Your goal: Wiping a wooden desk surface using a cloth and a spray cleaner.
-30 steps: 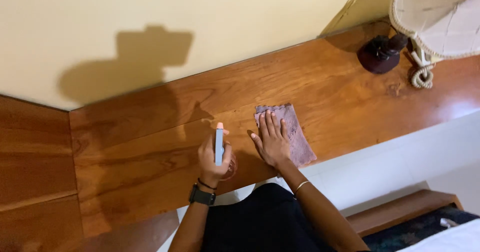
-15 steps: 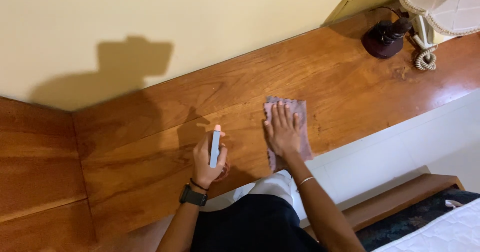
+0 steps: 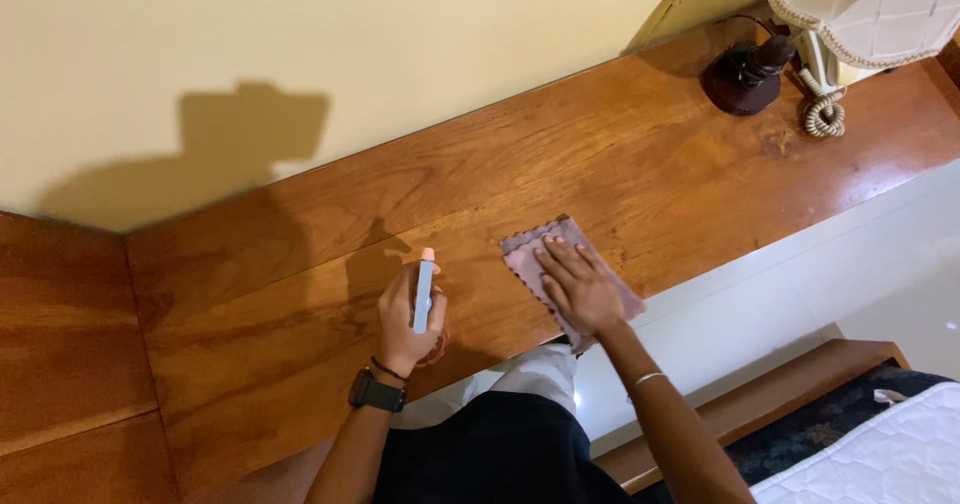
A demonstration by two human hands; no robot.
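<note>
Hands at work on a polished wooden desk point(image 3: 300, 264): the right hand point(image 3: 580, 289) lies flat and open, fingers spread, on a mauve cloth point(image 3: 530, 254) near the desk's front edge, while the left hand point(image 3: 408, 314) grips a slim blue spray bottle point(image 3: 424, 289) upright just beside it. A lamp's dark base point(image 3: 745, 69) stands well apart, at the far end.

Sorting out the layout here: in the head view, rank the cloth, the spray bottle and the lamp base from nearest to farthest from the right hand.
1. Cloth, flat under the right hand.
2. Spray bottle, held in the left hand.
3. Lamp base, far end of the wooden shelf.
</note>
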